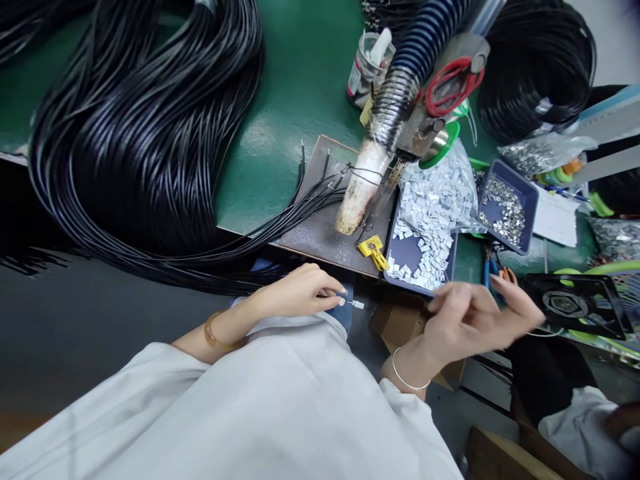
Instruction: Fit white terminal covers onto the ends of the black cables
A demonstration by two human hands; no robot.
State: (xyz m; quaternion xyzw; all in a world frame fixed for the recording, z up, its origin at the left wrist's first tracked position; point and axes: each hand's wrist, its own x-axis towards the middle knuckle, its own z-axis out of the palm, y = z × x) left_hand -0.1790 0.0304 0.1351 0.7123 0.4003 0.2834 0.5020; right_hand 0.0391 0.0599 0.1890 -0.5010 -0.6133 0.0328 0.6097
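My left hand (311,291) is in front of the table edge, thumb and fingers pinched on a small piece with a pale tab (357,305); its exact kind is too small to make out. My right hand (480,319) is raised to the right, somewhat blurred, with its fingers loosely bent and apart and nothing visible in them. Just beyond it lies a blue tray (406,288) of small whitish flat pieces (430,257), partly inside a clear bag. Black cables (285,223) run from the left onto a brown board (313,233), their ends near a corrugated hose (364,190).
A large bundle of black cables (150,133) covers the left of the green table (295,67). A yellow clip (374,252) rests at the board's edge. Farther right are a smaller tray (531,217) of metal parts, a fan (575,305) and another person's sleeve (583,427).
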